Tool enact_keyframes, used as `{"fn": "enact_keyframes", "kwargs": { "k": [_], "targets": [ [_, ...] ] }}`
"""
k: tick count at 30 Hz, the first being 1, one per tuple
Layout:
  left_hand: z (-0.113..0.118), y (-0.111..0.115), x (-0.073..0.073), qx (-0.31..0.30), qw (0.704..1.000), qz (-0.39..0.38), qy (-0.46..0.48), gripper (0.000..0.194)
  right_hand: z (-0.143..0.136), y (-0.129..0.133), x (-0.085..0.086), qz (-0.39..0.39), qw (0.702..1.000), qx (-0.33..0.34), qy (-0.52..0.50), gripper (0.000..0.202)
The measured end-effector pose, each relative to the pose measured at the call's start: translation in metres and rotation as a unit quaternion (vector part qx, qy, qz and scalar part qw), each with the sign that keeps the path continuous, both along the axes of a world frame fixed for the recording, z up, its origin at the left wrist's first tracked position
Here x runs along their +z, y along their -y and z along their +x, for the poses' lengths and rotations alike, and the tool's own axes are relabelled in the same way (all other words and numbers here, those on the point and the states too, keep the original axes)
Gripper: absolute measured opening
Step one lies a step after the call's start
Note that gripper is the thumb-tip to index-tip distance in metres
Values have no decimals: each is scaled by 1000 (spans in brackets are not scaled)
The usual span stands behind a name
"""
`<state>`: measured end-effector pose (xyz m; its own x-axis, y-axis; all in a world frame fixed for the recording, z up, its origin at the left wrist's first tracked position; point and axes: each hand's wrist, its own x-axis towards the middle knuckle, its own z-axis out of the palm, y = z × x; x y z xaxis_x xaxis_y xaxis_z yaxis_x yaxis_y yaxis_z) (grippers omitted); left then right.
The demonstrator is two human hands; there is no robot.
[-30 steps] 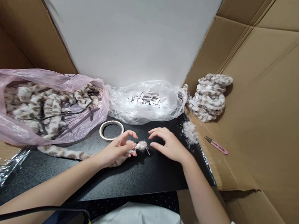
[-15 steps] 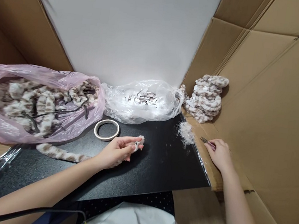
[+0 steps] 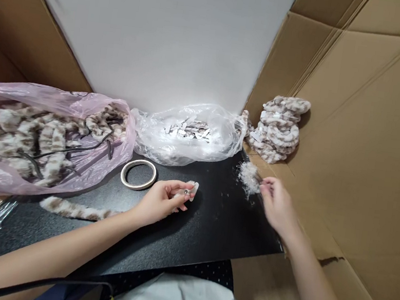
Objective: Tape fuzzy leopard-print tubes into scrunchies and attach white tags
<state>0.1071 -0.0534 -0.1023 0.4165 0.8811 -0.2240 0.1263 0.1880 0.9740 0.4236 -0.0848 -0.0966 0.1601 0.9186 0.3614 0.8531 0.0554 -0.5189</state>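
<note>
The left hand (image 3: 159, 204), its forearm slanting in from the near left, pinches one end of the furry strip (image 3: 74, 208) at the black surface's (image 3: 212, 225) middle; that forearm hides part. Right, the right hand (image 3: 278, 205) grips snips (image 3: 258, 177), blurred, mostly hidden, beside wispy fluff (image 3: 249, 177).

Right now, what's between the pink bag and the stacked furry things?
In the head view, a see-through plastic bag lies between the pink bag and the furry stack.
</note>
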Motion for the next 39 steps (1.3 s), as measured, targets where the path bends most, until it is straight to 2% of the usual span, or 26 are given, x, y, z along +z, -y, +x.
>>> {"fn": "enact_keyframes", "kwargs": {
  "k": [4,6,8,12,20,29,39],
  "targets": [
    [7,6,2,14,998,58,-16,44,-78,17,1,-13,982,186,5,16],
    [8,9,3,10,997,77,-16,44,-101,19,-3,17,974,221,47,15],
    [8,11,2,1,996,88,-21,45,-112,17,-7,49,967,231,91,16],
    [5,13,1,-10,995,95,-34,43,-112,11,-9,85,960,228,137,19],
    [5,16,1,-23,997,75,10,43,-116,14,-8,98,962,216,137,20],
    [7,18,-1,-10,998,58,-18,47,-119,10,-13,162,943,210,199,21],
    [9,19,0,-15,999,34,2,44,-124,7,-18,174,945,218,173,21]
  ]
}}
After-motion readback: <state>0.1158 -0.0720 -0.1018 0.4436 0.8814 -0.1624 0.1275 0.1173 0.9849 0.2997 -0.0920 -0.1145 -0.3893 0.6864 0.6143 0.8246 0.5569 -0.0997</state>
